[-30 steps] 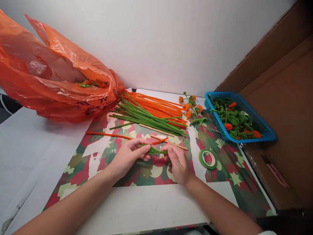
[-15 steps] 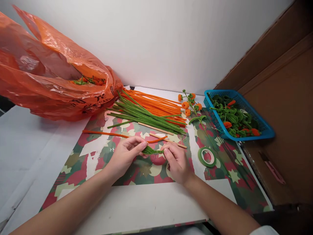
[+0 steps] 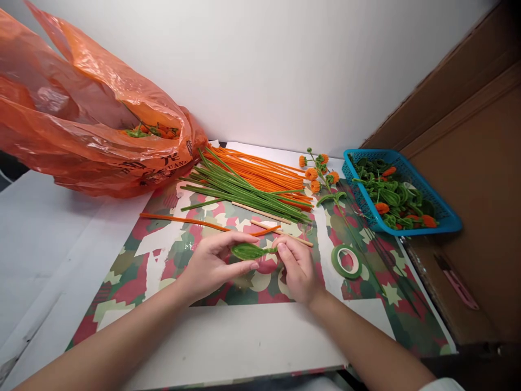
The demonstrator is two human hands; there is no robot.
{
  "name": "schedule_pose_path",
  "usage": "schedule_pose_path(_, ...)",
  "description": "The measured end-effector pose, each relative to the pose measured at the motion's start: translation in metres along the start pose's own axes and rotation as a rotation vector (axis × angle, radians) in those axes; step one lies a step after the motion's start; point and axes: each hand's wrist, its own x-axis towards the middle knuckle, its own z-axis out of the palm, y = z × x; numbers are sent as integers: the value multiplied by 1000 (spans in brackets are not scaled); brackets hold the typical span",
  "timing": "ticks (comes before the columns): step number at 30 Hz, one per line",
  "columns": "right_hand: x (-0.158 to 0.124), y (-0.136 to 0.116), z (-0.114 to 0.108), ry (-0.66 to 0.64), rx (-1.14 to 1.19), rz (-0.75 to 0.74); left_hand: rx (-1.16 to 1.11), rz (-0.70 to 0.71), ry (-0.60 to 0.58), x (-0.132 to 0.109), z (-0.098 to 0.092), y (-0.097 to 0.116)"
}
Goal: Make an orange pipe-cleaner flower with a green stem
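Between my two hands is a green fuzzy leaf [image 3: 248,251] with a short twisted stem. My right hand [image 3: 299,266] pinches the stem end between thumb and fingertips. My left hand [image 3: 211,266] is spread around the leaf's broad end, thumb below and fingers above, apart from each other. Just behind the hands, an orange pipe cleaner [image 3: 183,219] lies bent across the patterned sheet, near two thin wooden sticks [image 3: 260,212]. A pile of green pipe cleaners [image 3: 244,190] rests partly over orange ones [image 3: 260,168].
An orange plastic bag [image 3: 101,146] stands at the left. Orange flowers on a stem [image 3: 311,174] lie near a blue basket [image 3: 443,222] of leaves and flowers. Green tape [image 3: 337,263] is right of my hands; a pink cutter [image 3: 459,288] lies at far right.
My left thumb and fingers have opened off the leaf, showing its broad end. My right hand keeps its pinch on the stem. The whole view has shifted slightly.
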Motion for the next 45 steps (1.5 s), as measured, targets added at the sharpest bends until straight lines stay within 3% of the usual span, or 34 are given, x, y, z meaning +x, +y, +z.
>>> schedule_pose_path(10, -1, 3, 1, 11, 19, 69, -286, 27, 132, 0, 1, -6)
schedule_pose_path(14, 0, 4, 2, 8, -25, 12, -488, -136, 68, 3, 1, -11)
schedule_pose_path(19, -1, 3, 2, -28, -107, -99, -566, -347, 18, 6, 1, -12)
schedule_pose_path(29, -2, 6, 4, -124, -66, -272, -853, -497, -110, 9, 5, -7)
schedule_pose_path(36, -3, 4, 4, -181, -42, -356, -931, -597, -255, 9, 4, -7)
schedule_pose_path(45, -3, 5, 3, -88, -33, -159, -960, -548, -30, 10, 3, -5)
